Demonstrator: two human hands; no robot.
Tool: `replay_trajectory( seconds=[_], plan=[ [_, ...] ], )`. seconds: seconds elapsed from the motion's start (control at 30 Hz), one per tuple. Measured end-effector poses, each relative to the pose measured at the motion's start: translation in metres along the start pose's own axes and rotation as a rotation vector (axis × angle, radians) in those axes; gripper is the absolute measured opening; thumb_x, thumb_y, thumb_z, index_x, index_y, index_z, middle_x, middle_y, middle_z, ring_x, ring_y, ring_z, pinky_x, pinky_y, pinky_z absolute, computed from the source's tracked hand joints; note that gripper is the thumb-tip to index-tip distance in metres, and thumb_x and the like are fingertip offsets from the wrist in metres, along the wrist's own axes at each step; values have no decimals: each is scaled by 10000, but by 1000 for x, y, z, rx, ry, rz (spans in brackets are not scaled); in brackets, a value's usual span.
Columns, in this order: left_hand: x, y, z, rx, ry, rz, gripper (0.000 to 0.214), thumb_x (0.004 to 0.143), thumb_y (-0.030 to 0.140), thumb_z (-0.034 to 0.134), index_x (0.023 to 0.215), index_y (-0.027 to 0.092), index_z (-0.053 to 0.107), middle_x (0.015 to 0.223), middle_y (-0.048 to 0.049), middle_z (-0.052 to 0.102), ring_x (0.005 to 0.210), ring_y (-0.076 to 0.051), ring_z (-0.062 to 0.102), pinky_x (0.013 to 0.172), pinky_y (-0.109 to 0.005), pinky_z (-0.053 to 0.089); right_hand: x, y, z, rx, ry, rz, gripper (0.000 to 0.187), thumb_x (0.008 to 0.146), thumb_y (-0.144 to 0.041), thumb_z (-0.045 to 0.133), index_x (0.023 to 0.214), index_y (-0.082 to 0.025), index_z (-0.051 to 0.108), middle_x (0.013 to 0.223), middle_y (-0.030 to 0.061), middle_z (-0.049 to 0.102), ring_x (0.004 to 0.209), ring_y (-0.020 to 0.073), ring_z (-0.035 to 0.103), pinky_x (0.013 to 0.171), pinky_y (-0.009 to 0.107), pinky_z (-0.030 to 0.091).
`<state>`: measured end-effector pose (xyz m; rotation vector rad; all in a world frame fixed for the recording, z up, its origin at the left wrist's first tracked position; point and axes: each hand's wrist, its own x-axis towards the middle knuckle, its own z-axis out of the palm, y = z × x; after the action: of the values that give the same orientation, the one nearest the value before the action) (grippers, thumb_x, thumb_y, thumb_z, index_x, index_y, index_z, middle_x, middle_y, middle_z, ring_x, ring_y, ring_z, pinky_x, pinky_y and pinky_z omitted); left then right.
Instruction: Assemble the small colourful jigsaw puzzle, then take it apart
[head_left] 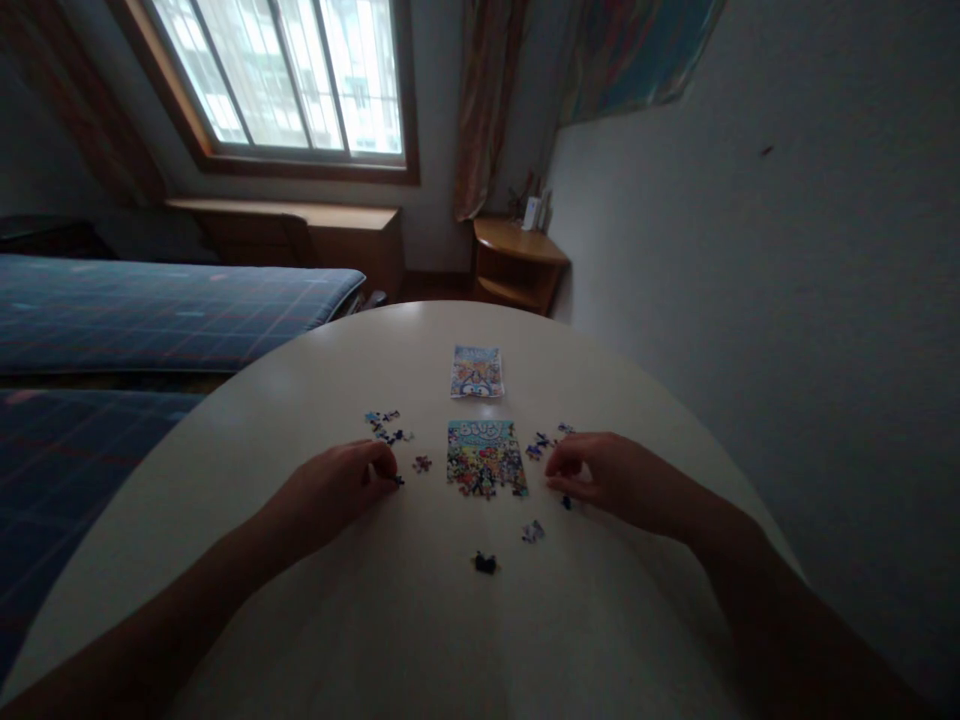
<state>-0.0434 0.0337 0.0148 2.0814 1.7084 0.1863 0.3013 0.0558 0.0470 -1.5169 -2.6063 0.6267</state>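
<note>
A partly built colourful jigsaw (486, 457) lies in the middle of the round white table (420, 620). My left hand (346, 482) rests to its left with fingers curled, its fingertips pinched on a small dark puzzle piece (396, 480). My right hand (600, 470) lies to the right of the jigsaw, fingers bent and drawn together; what they hold, if anything, is hidden. Loose pieces (387, 426) are scattered left of the jigsaw, more pieces (541, 443) lie near my right hand, and single pieces (485, 563) sit nearer to me.
A small picture card (477, 371) lies beyond the jigsaw. A bed with a blue checked cover (150, 310) stands to the left, a wooden corner shelf (517, 262) is behind the table, and a white wall (787, 250) runs along the right.
</note>
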Motion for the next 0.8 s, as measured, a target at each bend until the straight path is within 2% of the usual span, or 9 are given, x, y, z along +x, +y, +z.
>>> replay_trajectory(
  seconds=[0.17,0.3,0.5,0.63,0.8],
  plan=[
    [4,3,6,-41,44,24,174,827,320,565,917,233,685,885,-23,683,756,-185,620,680,-285,429,-7,-19,0,101,-128,-196,85,829,-213,676,908,-209,706,874,16,682,766,138,604,698,250,426],
    [6,4,9,-65,58,58,166,834,294,567,907,236,704,900,-23,684,747,-178,618,681,-285,434,-8,-26,4,87,-184,-215,124,816,-251,716,931,-205,708,901,21,670,785,144,597,713,251,425],
    [9,4,13,-67,84,96,176,839,311,570,907,242,718,916,-28,692,772,-183,627,703,-289,447,-5,-29,8,85,-251,-189,69,829,-188,673,886,-205,707,883,10,657,766,132,587,689,234,418],
    [8,-8,2,-37,102,87,207,842,358,571,931,247,722,897,-29,704,798,-195,641,716,-295,457,-5,-29,8,98,-250,-187,66,817,-162,658,865,-190,693,898,13,662,771,129,591,686,230,420],
    [9,-29,-20,39,243,-9,271,863,370,527,1018,232,701,896,-37,718,763,-190,648,696,-293,465,-5,-25,8,99,-233,-195,97,793,-138,646,854,-198,691,909,14,666,793,139,602,706,239,429]
  ],
)
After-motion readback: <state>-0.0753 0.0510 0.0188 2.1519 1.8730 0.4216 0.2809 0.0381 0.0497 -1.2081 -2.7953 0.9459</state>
